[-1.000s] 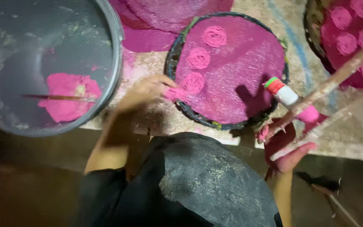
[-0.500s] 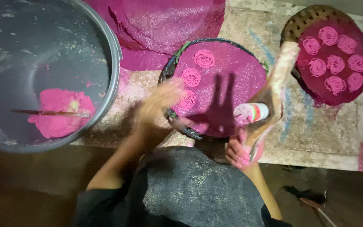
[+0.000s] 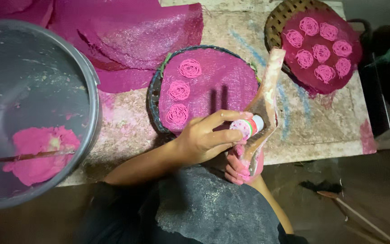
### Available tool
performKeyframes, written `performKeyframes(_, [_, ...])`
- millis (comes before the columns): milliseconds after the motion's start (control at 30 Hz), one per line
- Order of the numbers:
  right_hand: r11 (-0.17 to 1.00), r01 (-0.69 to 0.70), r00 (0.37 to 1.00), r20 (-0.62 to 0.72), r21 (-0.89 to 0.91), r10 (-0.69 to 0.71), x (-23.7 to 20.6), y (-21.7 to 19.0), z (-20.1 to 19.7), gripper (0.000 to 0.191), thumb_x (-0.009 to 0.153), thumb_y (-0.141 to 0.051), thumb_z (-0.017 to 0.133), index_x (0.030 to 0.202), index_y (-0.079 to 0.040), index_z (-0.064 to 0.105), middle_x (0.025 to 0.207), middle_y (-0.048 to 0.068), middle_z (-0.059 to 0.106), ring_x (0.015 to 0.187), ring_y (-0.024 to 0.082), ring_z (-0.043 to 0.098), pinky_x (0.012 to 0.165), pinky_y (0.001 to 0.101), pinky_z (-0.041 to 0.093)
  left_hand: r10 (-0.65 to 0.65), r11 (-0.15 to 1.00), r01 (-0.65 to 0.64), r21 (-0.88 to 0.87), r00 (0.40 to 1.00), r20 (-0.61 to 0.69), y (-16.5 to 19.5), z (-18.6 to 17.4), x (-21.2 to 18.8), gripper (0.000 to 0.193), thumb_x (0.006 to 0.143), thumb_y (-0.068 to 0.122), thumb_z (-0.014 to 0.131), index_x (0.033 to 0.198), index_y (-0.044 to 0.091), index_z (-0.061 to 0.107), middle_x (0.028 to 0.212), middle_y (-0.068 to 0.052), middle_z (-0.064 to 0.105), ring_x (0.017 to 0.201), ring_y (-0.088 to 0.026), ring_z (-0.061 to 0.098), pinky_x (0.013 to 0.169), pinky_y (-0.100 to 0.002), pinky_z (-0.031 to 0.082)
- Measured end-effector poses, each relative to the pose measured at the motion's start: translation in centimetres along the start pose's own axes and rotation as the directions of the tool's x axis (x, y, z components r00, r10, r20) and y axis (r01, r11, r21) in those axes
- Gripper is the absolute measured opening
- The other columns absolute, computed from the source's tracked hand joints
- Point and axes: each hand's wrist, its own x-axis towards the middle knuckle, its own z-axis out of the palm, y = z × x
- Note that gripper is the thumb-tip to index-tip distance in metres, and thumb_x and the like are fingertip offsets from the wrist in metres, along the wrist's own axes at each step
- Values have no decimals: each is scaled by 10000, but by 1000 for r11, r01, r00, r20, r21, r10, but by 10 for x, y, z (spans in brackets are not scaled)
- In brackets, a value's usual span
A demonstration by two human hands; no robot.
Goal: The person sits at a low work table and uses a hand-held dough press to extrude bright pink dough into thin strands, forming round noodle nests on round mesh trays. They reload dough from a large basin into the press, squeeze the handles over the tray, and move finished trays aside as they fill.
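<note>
My left hand [image 3: 204, 138] reaches in from the lower left and grips the round white, red and green end [image 3: 248, 127] of a wooden press [image 3: 267, 86]. My right hand [image 3: 242, 166], stained pink, holds the press's lower handles just under it. The press points up over the right edge of a round woven tray [image 3: 152, 97] covered with pink mesh. Three pink noodle coils [image 3: 179, 90] lie in a column on the tray's left side.
At the left, a big grey basin [image 3: 89, 77] holds a lump of pink dough [image 3: 37, 156] and a stick [image 3: 28, 157]. Pink mesh sheets [image 3: 136, 36] are piled at the back. A second woven tray [image 3: 274, 22] with several coils sits at the top right. Sticks [image 3: 353, 212] lie on the floor.
My left hand left the tray's edge and closed on the press's round end. The press swung from the right to stand over the tray. The view shifted left.
</note>
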Motion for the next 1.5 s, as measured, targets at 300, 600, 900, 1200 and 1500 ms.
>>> performKeyframes(300, [1000,19,998,-57,-6,-19,-6,2,-10,709,1030,-734,352,1193,-103,630,716,60,558,578,200,538,561,359,469,56,998,-56,2,998,26,-5,1,-4,361,882,-5,803,1194,100,654,1398,-173,598,1221,-302,701,981,-344,646])
performKeyframes(600, [1000,-18,999,-29,-4,18,-4,-1,-9,772,1011,-804,349,1241,-127,640,740,68,562,604,199,541,587,352,474,-24,990,18,-138,999,-45,-14,9,-14,335,933,17,795,1197,88,602,1441,-159,604,1282,-310,694,1030,-351,642])
performKeyframes(900, [1000,9,999,-33,-20,-10,-6,0,-13,782,1033,-784,350,1276,-88,609,778,87,577,621,196,532,590,351,475,-24,971,-22,-239,982,-185,-27,23,-26,381,959,18,809,1243,43,557,1442,-165,602,1309,-334,680,1017,-348,627])
performKeyframes(1200, [459,-417,839,-527,-784,-138,-19,-85,52,974,945,-833,375,1361,34,528,1051,174,663,905,277,654,742,399,531,-487,445,298,-845,872,51,-77,-17,-31,1057,835,775,702,1582,166,266,1699,-76,232,1598,-267,257,1339,-497,213])
performKeyframes(1500, [-19,-933,358,-934,-358,9,41,-109,72,804,953,-711,292,1041,-10,676,815,87,686,726,177,635,654,339,510,-639,-176,-264,-948,764,-93,-133,20,-48,516,1073,649,445,946,160,550,804,17,553,856,-167,592,952,-386,471])
